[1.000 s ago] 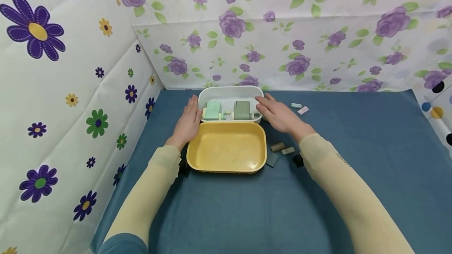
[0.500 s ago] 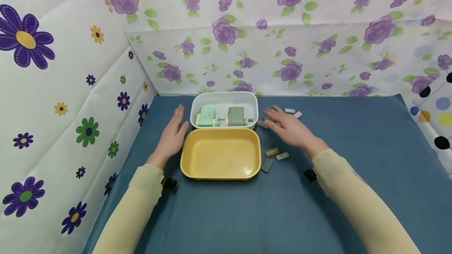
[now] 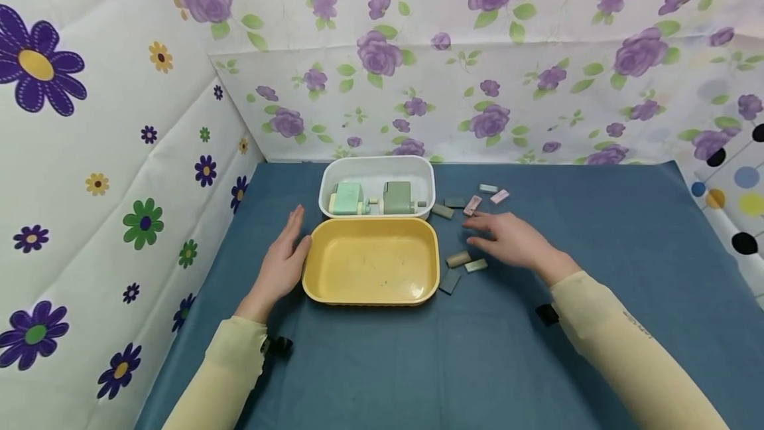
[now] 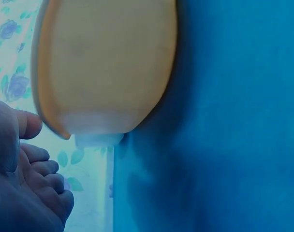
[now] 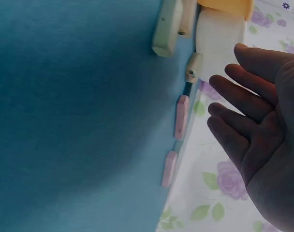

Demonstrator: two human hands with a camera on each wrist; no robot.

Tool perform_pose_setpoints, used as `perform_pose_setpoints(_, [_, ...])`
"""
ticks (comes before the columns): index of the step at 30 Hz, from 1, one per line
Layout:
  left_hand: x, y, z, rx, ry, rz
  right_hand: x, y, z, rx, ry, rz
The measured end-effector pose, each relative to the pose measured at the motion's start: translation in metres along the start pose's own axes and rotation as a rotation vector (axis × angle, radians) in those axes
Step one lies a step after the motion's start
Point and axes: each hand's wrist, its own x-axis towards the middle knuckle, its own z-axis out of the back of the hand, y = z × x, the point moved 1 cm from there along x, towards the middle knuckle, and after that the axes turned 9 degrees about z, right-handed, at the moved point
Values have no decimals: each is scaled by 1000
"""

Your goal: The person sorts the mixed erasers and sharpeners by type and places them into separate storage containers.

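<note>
A yellow tray (image 3: 370, 264) stands on the blue cloth. Behind it is a white tray (image 3: 377, 166) with two boxy items, one mint green (image 3: 348, 199) and one grey-green (image 3: 397, 198), each with small knob-like ends. My left hand (image 3: 279, 271) is at the yellow tray's left edge, fingers loosely extended; whether the thumb touches the rim, I cannot tell. Over the cloth to the right hovers my right hand (image 3: 510, 241), fingers spread and holding nothing. Around it lie several small eraser-like blocks, among them a pink block (image 3: 499, 197), a tan block (image 3: 459, 259) and a dark grey block (image 3: 450, 281).
Flowered sheets hang as a back wall (image 3: 382, 98) and a left wall (image 3: 119, 217) around the blue-covered table (image 3: 382, 370). A pale blue block (image 3: 488, 188) and a cream block (image 3: 476, 265) lie among the others at right.
Both hands have drawn back from the sides of the white tray toward the person. The right hand has also moved right, uncovering more small blocks. The trays stay together.
</note>
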Motion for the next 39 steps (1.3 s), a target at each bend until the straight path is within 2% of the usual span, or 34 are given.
perform_pose_setpoints(6, [-8,2,-10,-16,3,23,-4,3,-15,-74,18,52])
perform_pose_setpoints(11, [-5,1,-14,-34,-19,-13,-2,10,-23,-97,15,96])
perform_pose_setpoints(16, [-3,0,-15,-35,-18,-11,2,16,-28,-123,42,133])
perform_pose_setpoints(30, [-1,-6,-21,-53,-48,19,5,25,-31,-121,130,103])
perform_pose_setpoints(35, [0,-7,-25,-18,-65,-5,8,27,-30,-143,139,77])
perform_pose_setpoints(39, [1,-9,-26,2,-65,8,12,27,-30,-167,157,66])
